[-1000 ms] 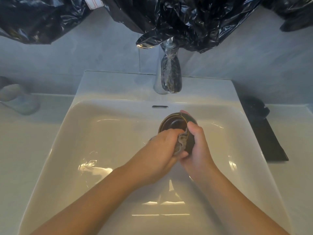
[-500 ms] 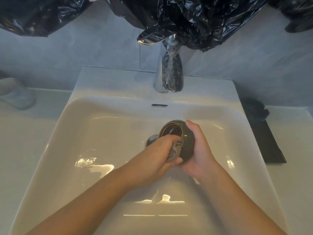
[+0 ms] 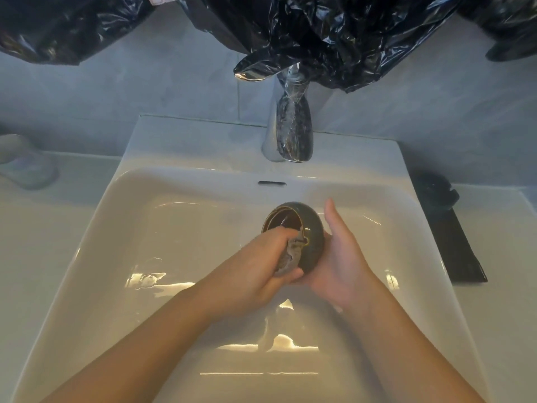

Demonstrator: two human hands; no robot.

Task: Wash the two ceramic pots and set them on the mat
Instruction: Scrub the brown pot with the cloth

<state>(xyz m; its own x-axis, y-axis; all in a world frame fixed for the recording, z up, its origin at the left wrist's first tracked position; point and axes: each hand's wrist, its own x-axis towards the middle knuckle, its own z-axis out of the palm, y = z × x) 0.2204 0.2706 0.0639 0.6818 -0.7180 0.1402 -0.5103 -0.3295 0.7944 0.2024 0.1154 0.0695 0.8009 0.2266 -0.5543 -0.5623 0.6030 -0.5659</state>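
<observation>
Right hand (image 3: 343,263) is opening up: the fingers that were wrapping over the pot (image 3: 309,237) half a second ago are now pointing straight. The pot is lying against the palm, mouth tipping toward the left hand (image 3: 255,271). Left hand is gripping the grey cloth (image 3: 290,254), pinching it over the rim with fingers going into the mouth and thumb sitting under the body. Pot is hanging over the sink (image 3: 174,228) basin, just ahead of both wrists. Can't tell whether it's touching the basin.

Handling, my read:
- Glazed ceramic: rigid, brittle, likely slick while it's being washed. Small, probably dense for its size.
- With the right palm open, the left pinch through the cloth is doing most of the securing. A slip is going to mean a drop onto hard basin.
- The gold-lined rim is looking like the chip risk.
- Safer hold: right fingers curling round the widest part of the belly with thumb opposing, not carrying it by the rim.
- Cloth is soft and limp, and is probably adding friction.

Outward:
- Tap (image 3: 290,135) is standing beyond the fingertips, no stream showing.
- Dark mat (image 3: 459,248) is lying on the table to the right of the right hand. A dark rounded thing (image 3: 436,190) is sitting at its far end, too blurred to call.
- Black plastic sheeting (image 3: 348,33) is hanging above the tap.
</observation>
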